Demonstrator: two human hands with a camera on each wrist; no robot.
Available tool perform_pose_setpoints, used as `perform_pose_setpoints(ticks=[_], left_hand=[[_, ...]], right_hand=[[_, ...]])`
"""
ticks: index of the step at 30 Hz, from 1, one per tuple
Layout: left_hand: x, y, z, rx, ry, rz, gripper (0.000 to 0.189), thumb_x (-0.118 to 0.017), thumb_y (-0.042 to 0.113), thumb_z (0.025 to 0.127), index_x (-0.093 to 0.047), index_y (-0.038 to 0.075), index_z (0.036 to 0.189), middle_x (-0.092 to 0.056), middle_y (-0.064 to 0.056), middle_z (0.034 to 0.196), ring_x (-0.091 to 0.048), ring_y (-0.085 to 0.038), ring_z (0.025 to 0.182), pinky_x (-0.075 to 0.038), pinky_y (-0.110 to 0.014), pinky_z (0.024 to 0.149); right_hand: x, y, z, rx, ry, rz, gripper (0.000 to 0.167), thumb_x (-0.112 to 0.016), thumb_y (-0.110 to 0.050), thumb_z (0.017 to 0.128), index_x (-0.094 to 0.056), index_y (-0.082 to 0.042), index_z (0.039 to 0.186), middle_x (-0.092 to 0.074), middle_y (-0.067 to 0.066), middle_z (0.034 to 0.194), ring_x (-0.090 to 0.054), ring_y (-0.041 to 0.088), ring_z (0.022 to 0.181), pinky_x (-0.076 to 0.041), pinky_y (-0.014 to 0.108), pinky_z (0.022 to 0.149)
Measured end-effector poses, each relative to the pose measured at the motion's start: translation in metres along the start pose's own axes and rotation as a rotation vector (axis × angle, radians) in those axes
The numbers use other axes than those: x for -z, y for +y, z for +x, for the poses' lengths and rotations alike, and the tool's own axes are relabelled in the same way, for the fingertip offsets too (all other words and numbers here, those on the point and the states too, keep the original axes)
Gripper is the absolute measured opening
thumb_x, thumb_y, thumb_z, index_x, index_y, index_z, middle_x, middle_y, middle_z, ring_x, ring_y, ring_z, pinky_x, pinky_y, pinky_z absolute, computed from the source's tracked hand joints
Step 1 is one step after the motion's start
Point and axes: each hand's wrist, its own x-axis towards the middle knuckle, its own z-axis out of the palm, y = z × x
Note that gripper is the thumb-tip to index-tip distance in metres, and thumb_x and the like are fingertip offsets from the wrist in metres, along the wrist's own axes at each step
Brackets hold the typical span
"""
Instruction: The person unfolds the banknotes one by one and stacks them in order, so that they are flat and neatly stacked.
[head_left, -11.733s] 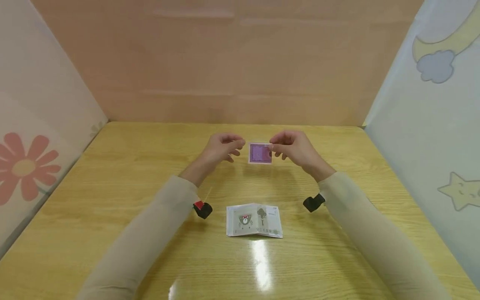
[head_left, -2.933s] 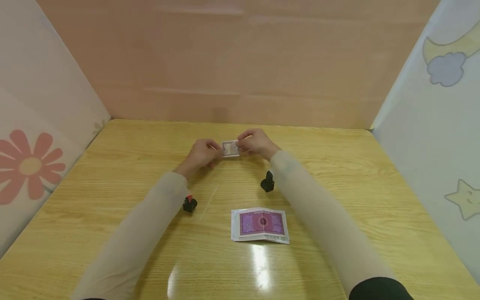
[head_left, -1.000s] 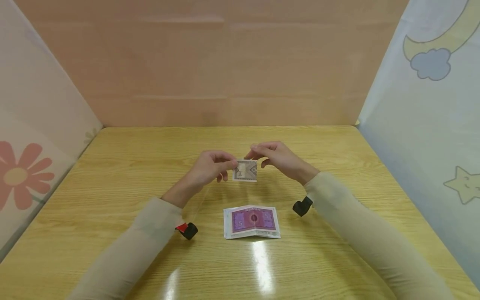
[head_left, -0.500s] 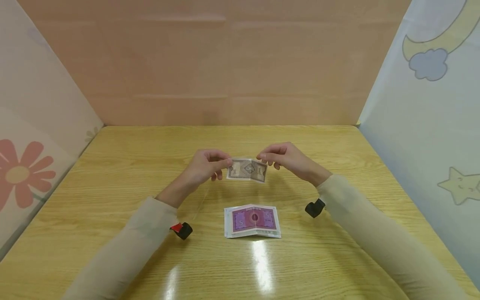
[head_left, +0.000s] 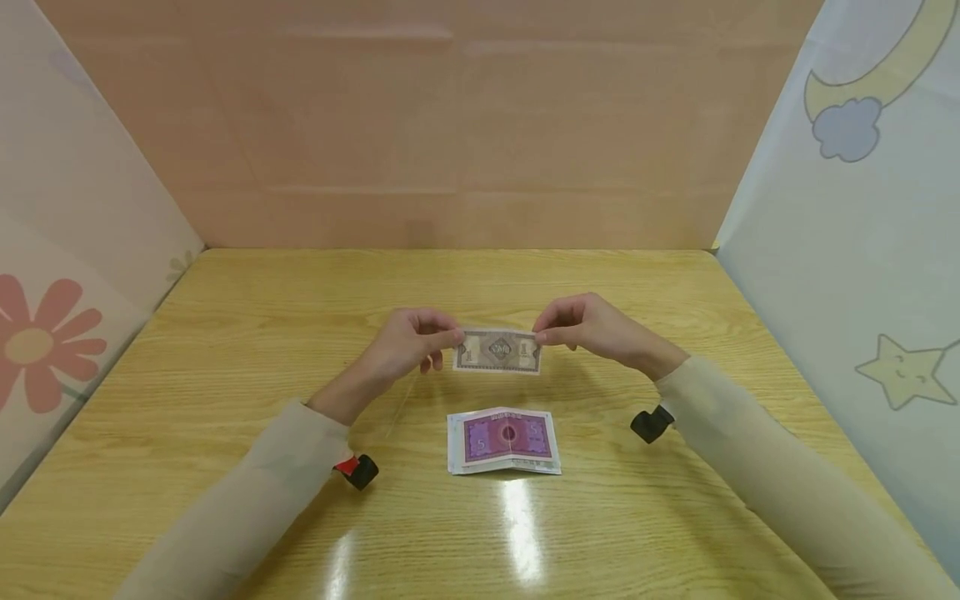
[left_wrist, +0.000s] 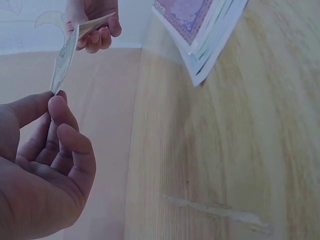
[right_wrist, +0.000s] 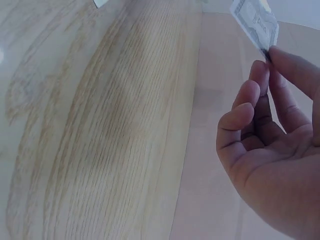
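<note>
A small brown banknote (head_left: 498, 351) is stretched out between both hands above the table, printed face toward the head camera. My left hand (head_left: 407, 348) pinches its left end between thumb and forefinger. At the other end, my right hand (head_left: 600, 332) pinches the upper right corner. The left wrist view shows the banknote (left_wrist: 65, 57) bent along a crease in its middle. Nearer to me on the table lies a stack of creased banknotes (head_left: 504, 440), a purple one marked 5 on top of paler ones whose edges stick out.
The wooden table (head_left: 262, 317) runs back to a plain orange-brown wall (head_left: 450, 125). Side panels stand left and right, with a printed flower (head_left: 45, 342) and a star (head_left: 907, 371). A pale scratch-like strip (left_wrist: 220, 210) lies on the table below the left hand.
Earlier a purple note was in the right hand; a purple one now tops the stack. The brown note was folded in half, then opened out, as the right hand moved right.
</note>
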Motion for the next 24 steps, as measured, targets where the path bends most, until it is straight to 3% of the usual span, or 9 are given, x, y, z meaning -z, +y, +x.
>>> perform_pose_setpoints(ticks=[5,14,21,24], left_hand=[[-0.005,-0.002,-0.004,0.021,-0.020,0.004,0.013,-0.073,0.017,0.095,-0.073,0.006,0.102,-0.073,-0.008,0.097,-0.059,-0.016,0.061,-0.047,-0.027,0.056],[-0.013,-0.006,-0.017,0.056,-0.079,0.083,0.009,-0.073,0.016,0.093,-0.075,0.007,0.096,-0.074,-0.005,0.089,-0.057,-0.019,0.061,-0.043,-0.026,0.053],[-0.018,-0.017,-0.029,0.042,-0.197,0.145,0.010,-0.071,0.013,0.093,-0.075,0.004,0.095,-0.073,-0.006,0.083,-0.049,-0.015,0.054,-0.040,-0.024,0.049],[-0.021,-0.020,-0.034,0.053,-0.234,0.180,0.009,-0.071,0.012,0.093,-0.075,0.004,0.092,-0.071,-0.005,0.081,-0.051,-0.014,0.060,-0.042,-0.024,0.051]], right_hand=[[0.000,0.001,-0.007,-0.004,-0.013,0.012,0.012,-0.068,-0.016,0.098,-0.070,-0.007,0.105,-0.067,0.015,0.099,-0.055,0.035,0.087,-0.048,0.035,0.069],[-0.009,0.003,-0.024,-0.017,-0.066,0.016,0.011,-0.067,-0.015,0.097,-0.069,-0.005,0.103,-0.064,0.025,0.094,-0.055,0.036,0.078,-0.047,0.033,0.063],[-0.027,0.014,-0.040,-0.014,-0.151,0.056,0.010,-0.068,-0.012,0.096,-0.069,-0.003,0.099,-0.064,0.021,0.085,-0.049,0.016,0.064,-0.043,0.027,0.056],[-0.035,0.019,-0.045,-0.011,-0.173,0.063,0.009,-0.069,-0.010,0.095,-0.069,-0.001,0.098,-0.064,0.016,0.083,-0.047,0.011,0.062,-0.041,0.025,0.055]])
